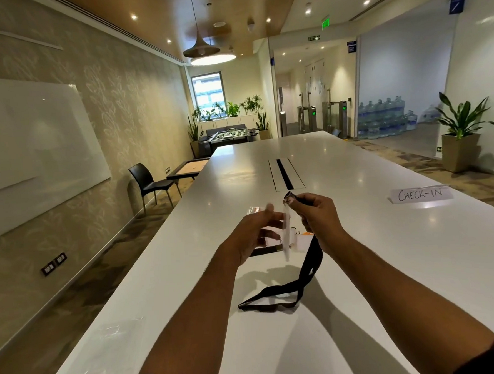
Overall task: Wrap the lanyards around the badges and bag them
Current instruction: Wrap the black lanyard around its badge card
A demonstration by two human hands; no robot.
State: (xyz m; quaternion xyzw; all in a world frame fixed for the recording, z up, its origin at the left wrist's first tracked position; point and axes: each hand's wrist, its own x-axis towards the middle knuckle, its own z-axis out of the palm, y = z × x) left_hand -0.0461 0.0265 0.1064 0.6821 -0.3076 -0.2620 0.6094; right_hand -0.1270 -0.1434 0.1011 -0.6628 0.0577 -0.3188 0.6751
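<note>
Two bare forearms reach out from dark sleeves over a long white table (pixel 389 265). Near the table's left edge, close to the viewer, lies a clear plastic bag (pixel 110 336), hard to make out against the white top. Between the forearms the black lanyard (pixel 278 294) trails in a loose loop on the tabletop, then rises as a doubled strap to the right hand (pixel 316 211). That hand is curled round the strap's upper end, pinching it just below the metal clip (pixel 288 198), which sticks up above the fingers. The left hand (pixel 254 229) is held just beside it, fingers loosely spread and blurred; a clear badge holder (pixel 286 236) hangs edge-on between the two hands from the clip, and I cannot tell whether the left fingers grip it or merely touch it. Under the hands, on the table, sit more badges (pixel 301 240) with white and orange parts, mostly hidden. Farther off to the right stands a folded paper sign (pixel 421 195) reading "CHECK-IN". A black cable slot (pixel 285 174) runs down the table's middle beyond the hands. Past the table's left side stands a black chair (pixel 148 182), and a potted plant (pixel 462 136) stands at the far right.
</note>
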